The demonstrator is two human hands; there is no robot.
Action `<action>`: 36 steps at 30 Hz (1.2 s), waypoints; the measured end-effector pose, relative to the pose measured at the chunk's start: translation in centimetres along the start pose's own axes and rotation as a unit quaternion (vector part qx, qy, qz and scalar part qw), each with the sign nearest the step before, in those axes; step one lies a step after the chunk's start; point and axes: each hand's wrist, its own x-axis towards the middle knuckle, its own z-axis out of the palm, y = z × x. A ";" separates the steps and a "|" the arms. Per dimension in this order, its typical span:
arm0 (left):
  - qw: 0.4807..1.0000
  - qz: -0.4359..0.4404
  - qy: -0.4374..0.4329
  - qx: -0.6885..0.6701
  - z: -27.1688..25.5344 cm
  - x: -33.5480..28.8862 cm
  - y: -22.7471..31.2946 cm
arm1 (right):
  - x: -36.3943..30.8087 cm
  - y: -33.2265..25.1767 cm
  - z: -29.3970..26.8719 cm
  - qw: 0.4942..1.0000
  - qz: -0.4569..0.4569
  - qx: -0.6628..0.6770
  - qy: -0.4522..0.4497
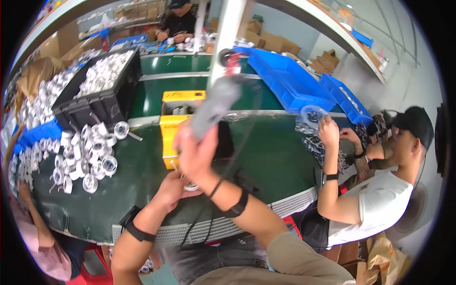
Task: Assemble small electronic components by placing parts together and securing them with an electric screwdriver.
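My right hand [195, 156] is wrapped round a grey power screwdriver [214, 105], held tilted above the green work table [266, 147] and blurred by motion. A dark cord trails down from the tool. Just below, near the table's front edge, my left hand [171, 190] grips a small white round fitting [191, 186], mostly hidden by the fingers and my right hand. Behind my hands stands a yellow box [170, 135] with an open top and some parts inside. To the left lies a pile of white ring-shaped fittings [97, 151], some with loose wires.
A black crate [90, 112] full of white parts stands at the back left. Blue trays [294, 88] lie at the back right, beside a clear plastic bag [311, 118]. Co-workers sit at right [375, 199] and left [40, 237]; another works at the far side.
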 end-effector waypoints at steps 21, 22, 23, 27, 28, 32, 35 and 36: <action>0.998 -0.020 0.058 -0.005 -0.1 0.8 -0.1 | 2.6 -0.8 -1.2 0.997 0.015 -0.071 0.002; 0.998 -0.017 0.055 -0.004 -0.1 0.8 -0.2 | 2.5 -0.7 -1.2 0.997 0.015 -0.071 0.002; 0.999 -0.013 0.053 -0.003 -0.1 0.8 -0.2 | 2.5 -0.6 -1.2 0.997 0.013 -0.072 0.001; 0.998 -0.014 0.056 -0.004 0.0 0.8 -0.2 | 2.4 -0.5 -1.6 0.997 0.015 -0.075 -0.025; 0.998 -0.016 0.053 0.000 -0.1 0.8 -0.2 | 2.4 -0.6 -1.5 0.997 0.016 -0.075 -0.026; 0.999 -0.020 0.051 -0.006 -0.3 1.2 -0.4 | 1.6 -1.4 -1.4 0.997 0.026 -0.073 -0.026; 0.999 -0.016 0.052 0.006 -0.2 0.9 0.0 | 0.3 -2.0 -2.2 0.996 0.035 -0.074 -0.036; 0.998 -0.018 0.053 0.004 -0.2 0.9 0.0 | -0.2 -2.3 -2.3 0.997 0.048 -0.050 -0.036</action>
